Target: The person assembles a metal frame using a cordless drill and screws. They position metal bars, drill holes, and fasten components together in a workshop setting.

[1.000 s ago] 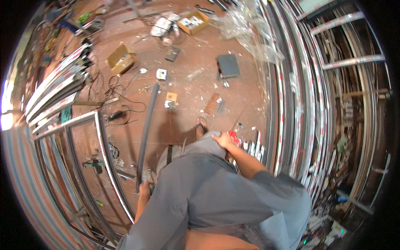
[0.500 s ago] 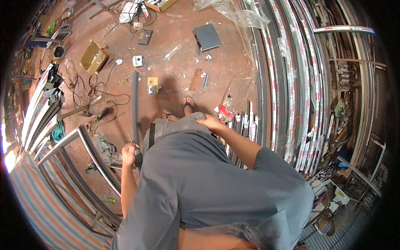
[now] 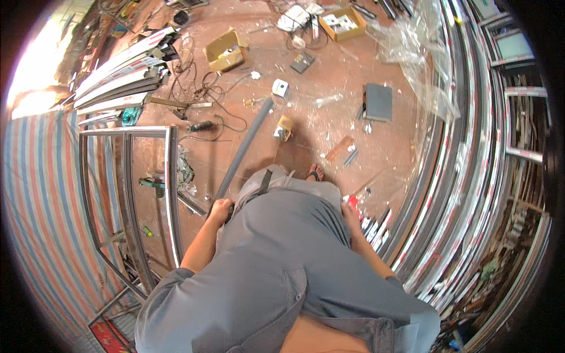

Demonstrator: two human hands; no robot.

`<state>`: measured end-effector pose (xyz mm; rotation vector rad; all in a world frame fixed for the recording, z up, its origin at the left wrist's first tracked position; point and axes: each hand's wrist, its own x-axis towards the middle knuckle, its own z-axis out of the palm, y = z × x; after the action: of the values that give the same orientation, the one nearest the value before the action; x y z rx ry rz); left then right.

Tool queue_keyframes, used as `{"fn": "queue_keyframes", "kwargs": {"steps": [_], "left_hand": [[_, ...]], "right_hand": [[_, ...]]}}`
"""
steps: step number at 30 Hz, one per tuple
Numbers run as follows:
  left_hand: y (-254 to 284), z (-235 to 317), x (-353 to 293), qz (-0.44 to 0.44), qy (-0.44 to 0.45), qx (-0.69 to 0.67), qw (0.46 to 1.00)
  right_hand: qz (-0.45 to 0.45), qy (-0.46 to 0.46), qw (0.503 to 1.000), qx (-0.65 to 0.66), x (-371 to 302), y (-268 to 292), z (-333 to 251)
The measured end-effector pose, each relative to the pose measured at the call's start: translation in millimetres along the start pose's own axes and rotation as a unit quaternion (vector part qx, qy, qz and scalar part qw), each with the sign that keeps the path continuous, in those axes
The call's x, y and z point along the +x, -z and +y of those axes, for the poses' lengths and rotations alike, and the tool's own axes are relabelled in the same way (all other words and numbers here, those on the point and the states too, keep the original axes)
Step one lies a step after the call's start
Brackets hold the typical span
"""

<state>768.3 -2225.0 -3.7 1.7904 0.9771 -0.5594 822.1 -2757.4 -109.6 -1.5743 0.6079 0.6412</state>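
Observation:
My left hand (image 3: 221, 210) is closed at the near end of a long grey profile bar (image 3: 246, 147). The bar slants away from it, its far end by a small white box (image 3: 281, 88) on the floor. A small dark thing shows beside the fist; I cannot make out what it is. At the right side of my grey shorts (image 3: 321, 187) hangs my right hand (image 3: 351, 220), its fingers mostly hidden and blurred. Just beyond that hand lie a red scrap (image 3: 353, 203) and several short white-and-dark profile pieces (image 3: 379, 229).
A dark metal frame (image 3: 171, 194) stands to my left before a striped sheet (image 3: 47, 194). Long profiles (image 3: 450, 182) line the right side. Cardboard boxes (image 3: 226, 52), cables (image 3: 203, 91), a dark flat box (image 3: 378, 102) and clear plastic film (image 3: 412, 50) lie on the floor.
The view has turned left, so the floor things appear further right. My right hand has moved from the front of the shorts to their right side. My left hand stays at the bar's end.

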Motion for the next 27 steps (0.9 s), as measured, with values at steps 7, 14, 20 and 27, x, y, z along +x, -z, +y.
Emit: {"fn": "queue_keyframes", "kwargs": {"steps": [7,14,20,27], "left_hand": [[-1.5,-51.0,2.7,0.051,-0.025,-0.062,0.996],[-23.3,-4.8,-5.0,0.032,-0.018,-0.038,0.999],[-29.8,21.6,-9.6,0.061,-0.013,0.009,0.998],[-28.1,23.3,39.6,0.049,0.048,-0.064,0.996]], "right_hand": [[-0.221,0.028,0.969,0.105,-32.5,29.2,-60.4],[-0.138,0.196,0.967,-0.083,52.2,-0.6,-80.4],[-0.011,0.206,0.925,-0.320,120.3,-36.7,-76.9],[-0.171,0.061,0.967,-0.181,138.0,-9.5,-116.4]]}}
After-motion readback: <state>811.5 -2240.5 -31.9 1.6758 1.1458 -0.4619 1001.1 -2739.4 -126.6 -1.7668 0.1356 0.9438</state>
